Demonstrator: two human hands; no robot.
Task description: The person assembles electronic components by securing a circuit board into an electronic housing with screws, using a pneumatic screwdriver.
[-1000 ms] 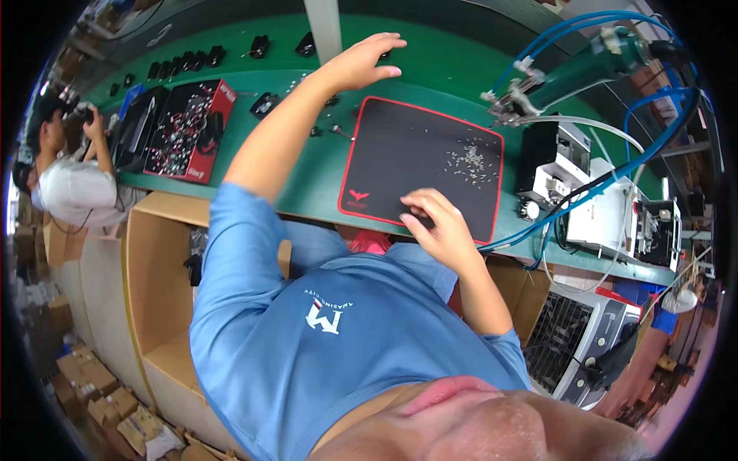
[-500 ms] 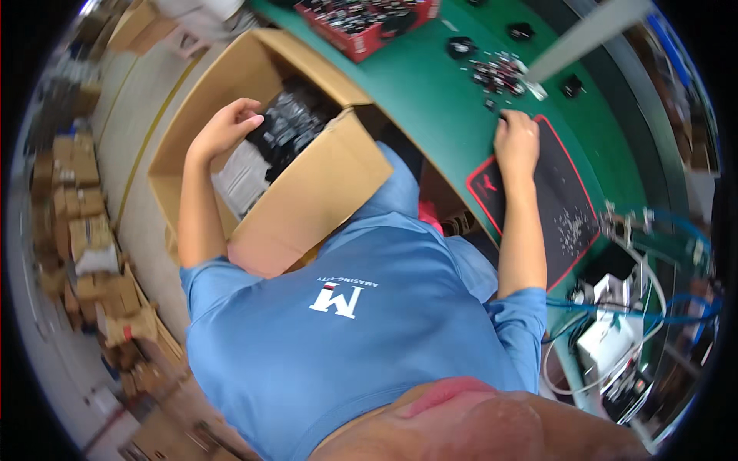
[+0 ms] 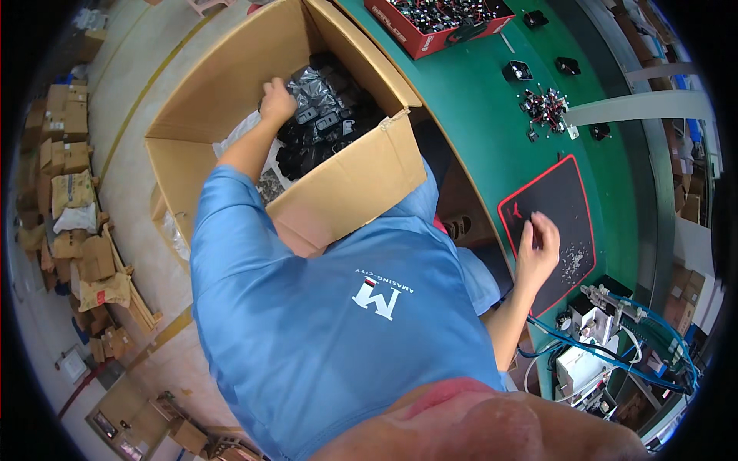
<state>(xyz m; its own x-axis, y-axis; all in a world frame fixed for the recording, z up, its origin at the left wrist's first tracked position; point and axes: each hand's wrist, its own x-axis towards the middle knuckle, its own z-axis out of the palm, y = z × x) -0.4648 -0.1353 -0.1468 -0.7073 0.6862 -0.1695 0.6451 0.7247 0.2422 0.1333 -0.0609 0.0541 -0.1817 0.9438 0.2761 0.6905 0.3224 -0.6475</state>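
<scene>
My left hand point(image 3: 278, 100) is inside the open cardboard box point(image 3: 342, 180), its fingers curled at the edge of a heap of black plastic housings point(image 3: 327, 115). Some of these are in clear bags, and whatever its fingertips grip is hidden. Above the black mat point(image 3: 547, 201) with a red border is my right hand point(image 3: 540, 244), fingers loosely bent and thumb a little apart. Nothing shows in it. Small silvery pieces point(image 3: 573, 263) lie scattered on the mat beside this hand.
On the green table point(image 3: 469, 100) are a red carton point(image 3: 430, 40) full of small parts, a pile of small wired parts point(image 3: 546, 109) and several black housings point(image 3: 567, 66). A pale bar point(image 3: 638, 109) reaches over the table. Equipment with blue hoses point(image 3: 588, 349) stands at the near right.
My left hand has gone from above the box's left side into it, beside the black housings. My right hand has drawn back from the mat's far edge toward me. The view has shifted.
</scene>
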